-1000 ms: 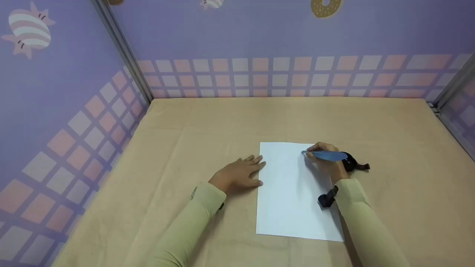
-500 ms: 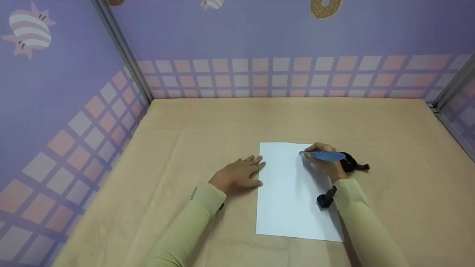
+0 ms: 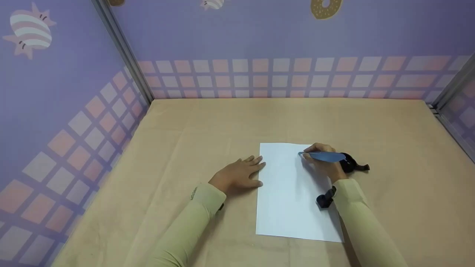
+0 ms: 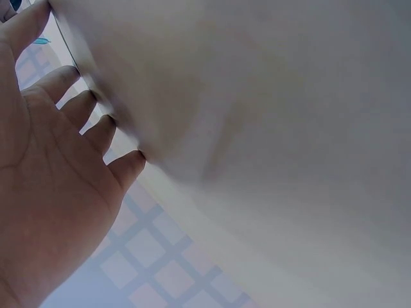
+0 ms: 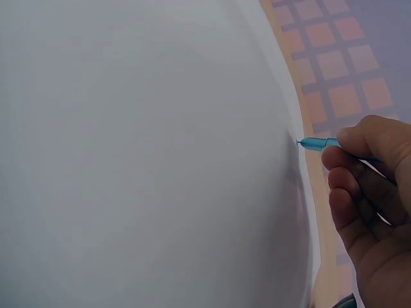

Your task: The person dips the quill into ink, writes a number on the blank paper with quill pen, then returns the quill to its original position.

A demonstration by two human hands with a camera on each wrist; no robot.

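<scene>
A sheet of white paper [image 3: 285, 193] lies on the beige tablecloth. My left hand [image 3: 239, 175] rests flat with spread fingers, their tips at the paper's left edge. In the left wrist view, the fingers of the left hand [image 4: 61, 173] look straight and hold nothing. My right hand [image 3: 326, 163] pinches a blue feather-shaped pen [image 3: 328, 156] over the upper right of the sheet. Its thin tip meets the paper in the right wrist view, where thumb and fingers of the right hand [image 5: 379, 186] close round the light-blue barrel of the pen [image 5: 318, 144].
A glossy black rounded object with a short stem [image 3: 360, 167] lies just right of the right hand, partly hidden by it. A black wrist camera [image 3: 325, 200] hangs over the paper's right side. Purple walls with a checked border [image 3: 259, 74] enclose the table.
The right hand and the pen tip have shifted slightly left across the upper part of the paper. The left hand and the sheet have stayed in place.
</scene>
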